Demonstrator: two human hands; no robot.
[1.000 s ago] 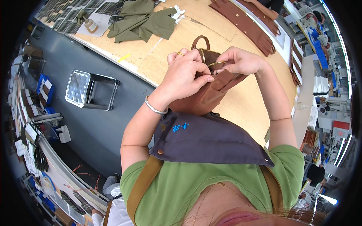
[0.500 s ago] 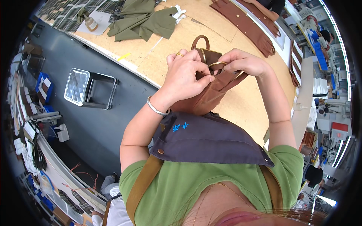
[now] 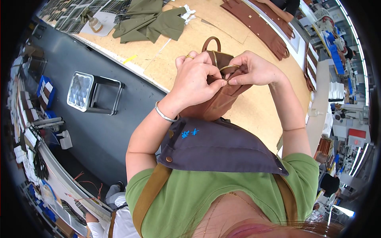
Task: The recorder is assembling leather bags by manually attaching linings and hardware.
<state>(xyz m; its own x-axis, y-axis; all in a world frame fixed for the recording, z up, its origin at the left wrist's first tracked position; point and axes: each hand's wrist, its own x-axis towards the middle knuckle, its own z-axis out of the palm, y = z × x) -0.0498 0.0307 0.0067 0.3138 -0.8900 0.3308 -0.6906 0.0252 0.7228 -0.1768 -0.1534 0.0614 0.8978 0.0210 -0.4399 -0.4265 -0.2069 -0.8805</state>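
A brown leather bag [image 3: 216,104] stands upright at the table's near edge, against my apron. Its mouth is unzipped, with a brass-toothed zipper [image 3: 229,67] along the rim and a loop handle [image 3: 211,43] at the far end. My left hand [image 3: 197,77] pinches the near rim from the left, thumb and forefinger closed on it. From the other side my right hand [image 3: 254,70] pinches the same rim, its thumb close to the left thumb. Whatever lies between the fingertips is too small to make out.
Olive cloth [image 3: 152,23] and a small glue bottle [image 3: 95,24] lie on the wooden table [image 3: 254,119] at the far left. Brown leather pieces [image 3: 258,27] are at the far right, near another person's arm [image 3: 279,12]. A metal stool [image 3: 95,93] stands on the floor at left.
My right hand has moved slightly left along the rim, bringing its thumb close to my left thumb. The left hand and bag have hardly shifted.
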